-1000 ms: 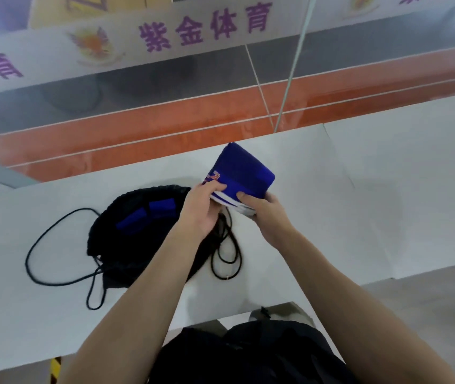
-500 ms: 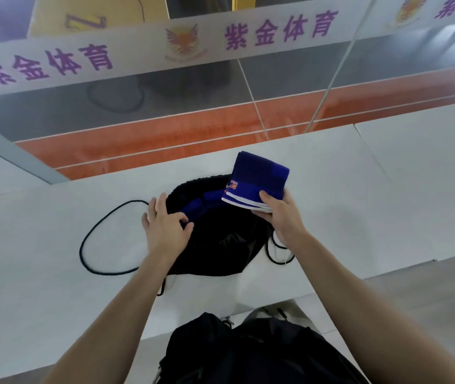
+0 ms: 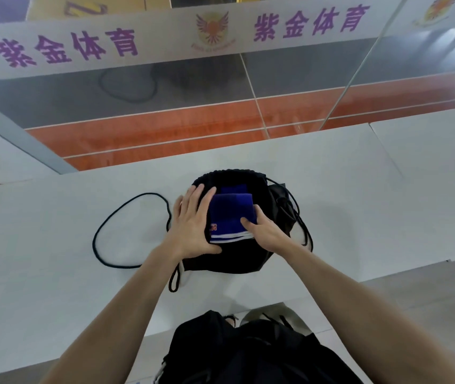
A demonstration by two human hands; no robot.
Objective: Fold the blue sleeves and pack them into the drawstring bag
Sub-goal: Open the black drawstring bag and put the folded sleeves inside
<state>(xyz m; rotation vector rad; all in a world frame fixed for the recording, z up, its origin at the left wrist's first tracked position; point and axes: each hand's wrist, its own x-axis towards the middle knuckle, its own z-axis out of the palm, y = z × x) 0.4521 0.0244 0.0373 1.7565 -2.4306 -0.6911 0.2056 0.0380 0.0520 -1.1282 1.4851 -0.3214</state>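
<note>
Since the earlier frames, you brought the folded sleeve down from mid-air onto the bag mouth. Across the white table (image 3: 54, 273), the black drawstring bag (image 3: 248, 259) lay flat with its cord (image 3: 96, 239) looped to the left. Your left hand (image 3: 193, 228) rested flat and released on the bag's edge. Your right hand (image 3: 265, 234) pinched the folded blue sleeve (image 3: 229, 214) at its striped hem. Soft and light, it would likely unfold unless gripped across the layers.

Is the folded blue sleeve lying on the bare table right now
No, the folded blue sleeve sits over the black drawstring bag, gripped by the right hand.
</note>
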